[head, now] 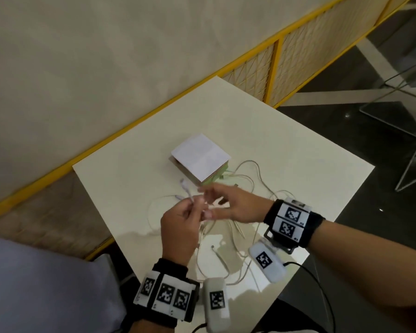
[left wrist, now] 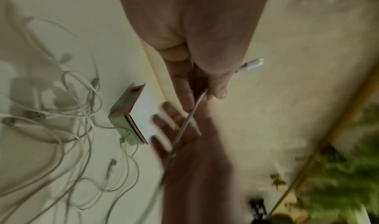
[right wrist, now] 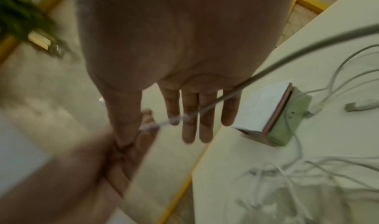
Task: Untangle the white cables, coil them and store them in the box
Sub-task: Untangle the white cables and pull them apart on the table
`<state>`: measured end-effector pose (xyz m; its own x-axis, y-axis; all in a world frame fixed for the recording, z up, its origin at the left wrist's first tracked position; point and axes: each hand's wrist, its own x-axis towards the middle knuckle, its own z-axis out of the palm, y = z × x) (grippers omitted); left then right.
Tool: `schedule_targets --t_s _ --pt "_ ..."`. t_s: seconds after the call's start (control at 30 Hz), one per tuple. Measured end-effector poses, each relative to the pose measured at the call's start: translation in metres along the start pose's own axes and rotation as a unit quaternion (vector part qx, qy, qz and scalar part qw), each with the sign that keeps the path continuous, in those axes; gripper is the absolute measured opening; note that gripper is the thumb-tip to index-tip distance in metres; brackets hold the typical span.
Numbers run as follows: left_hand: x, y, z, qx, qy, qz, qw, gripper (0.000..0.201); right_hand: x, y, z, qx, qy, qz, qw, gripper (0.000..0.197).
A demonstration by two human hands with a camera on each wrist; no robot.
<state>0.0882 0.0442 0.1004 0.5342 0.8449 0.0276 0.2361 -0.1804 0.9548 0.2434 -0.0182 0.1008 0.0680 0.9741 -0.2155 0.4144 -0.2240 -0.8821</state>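
A tangle of white cables (head: pixel 220 257) lies loose on the white table (head: pixel 298 150), in front of and to the right of a small box (head: pixel 199 157) with a white top and a green side. My left hand (head: pixel 197 205) pinches one white cable (left wrist: pixel 190 114) between thumb and forefinger just behind its plug (left wrist: pixel 252 64), lifted above the table. My right hand (head: pixel 211 195) hovers beside it with fingers straight and spread; the held cable (right wrist: pixel 266 70) runs across those fingers (right wrist: pixel 188 127). The rest of the tangle (left wrist: pixel 82 114) stays on the table near the box (left wrist: pixel 143 114).
A yellow-framed mesh railing (head: pixel 276 66) runs along the table's far edge. Dark floor and metal chair legs (head: pixel 413 164) are to the right. The table's near corner lies under my wrists. Green foliage (left wrist: pixel 338 170) shows beyond the table.
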Motion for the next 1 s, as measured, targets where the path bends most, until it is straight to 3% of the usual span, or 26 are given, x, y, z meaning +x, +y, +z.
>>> schedule_targets --t_s 0.07,0.13,0.3,0.4,0.47,0.57,0.63,0.73,0.83,0.9,1.0 --pt "0.002 -0.001 -0.016 -0.058 0.058 -0.028 0.996 0.023 0.002 0.015 0.022 -0.073 -0.035 0.016 0.997 0.031" --pt "0.009 -0.009 -0.041 -0.097 0.126 -0.053 0.986 0.022 0.002 0.033 0.031 -0.127 -0.002 0.032 0.991 0.015" --pt "0.025 -0.056 -0.124 -0.037 0.269 -0.058 0.961 0.033 -0.019 0.087 -0.019 -0.244 0.086 0.177 0.950 0.023" --pt "0.020 -0.077 -0.150 -0.033 0.298 -0.083 0.951 0.034 -0.032 0.102 -0.059 -0.266 0.086 0.218 0.935 0.023" --pt "0.015 -0.088 -0.149 -0.054 0.266 -0.097 0.958 0.031 -0.031 0.094 -0.070 -0.222 0.085 0.205 0.949 0.022" --pt "0.010 -0.084 -0.125 -0.082 0.158 -0.088 0.980 0.028 -0.020 0.061 -0.064 -0.113 0.139 0.105 0.978 0.031" --pt "0.008 -0.065 -0.100 -0.039 0.069 -0.057 0.995 0.026 -0.008 0.038 -0.052 -0.138 0.191 0.026 0.972 0.036" --pt "0.005 -0.036 -0.063 0.029 -0.028 -0.004 0.999 0.040 0.009 0.009 -0.023 -0.196 0.218 -0.043 0.955 0.033" --pt "0.004 -0.015 -0.031 -0.046 -0.045 -0.048 0.997 0.034 0.017 -0.020 0.009 -0.186 0.204 -0.090 0.957 0.026" --pt "0.005 -0.007 -0.021 -0.107 -0.036 -0.089 0.990 0.024 0.019 -0.034 0.021 -0.101 0.159 -0.093 0.978 0.021" --pt "0.004 -0.003 -0.023 -0.088 -0.071 -0.059 0.992 0.009 0.016 -0.040 0.017 0.052 0.092 -0.107 0.989 0.016"
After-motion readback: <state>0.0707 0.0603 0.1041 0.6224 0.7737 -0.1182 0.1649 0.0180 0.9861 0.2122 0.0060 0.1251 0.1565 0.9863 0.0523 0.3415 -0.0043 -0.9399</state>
